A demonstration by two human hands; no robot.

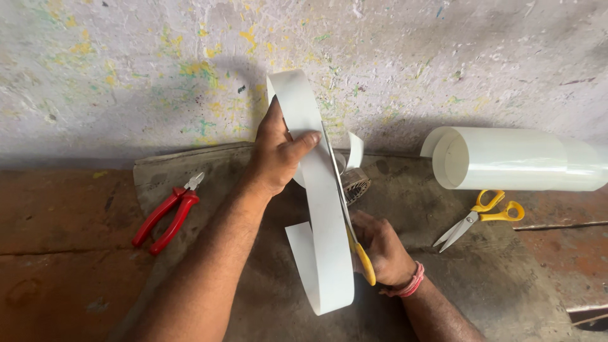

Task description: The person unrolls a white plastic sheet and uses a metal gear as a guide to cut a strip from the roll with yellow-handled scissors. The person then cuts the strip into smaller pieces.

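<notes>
1. Fingers of our right hand (383,253) are curled tight through the yellow handles of a pair of scissors (354,244), whose blades run up along the edge of the white strip (323,209). We cannot tell how far the blades stand apart, since the strip hides them.
2. Our left hand (275,155) grips the strip higher up, thumb pressed flat across its face and the other fingers wrapped behind it.
3. We judge the step in hand to be a lengthwise cut, trimming the strip from a wider sheet. The next move calls for steady tension from our left hand and short closes of the blades, keeping the line straight.
4. The strip is smooth, matte and springy; it bows in a long curve from the top near the wall down to a curled end by our wrists.
5. Beneath lies a coarse grey cloth (481,278), creased and dusty.
6. Red-handled pliers (168,215) rest to the left; a second pair of yellow scissors (484,215) lies to the right.
7. Farther back, a glossy white roll (513,158) lies on its side against the paint-flecked wall (443,57).
</notes>
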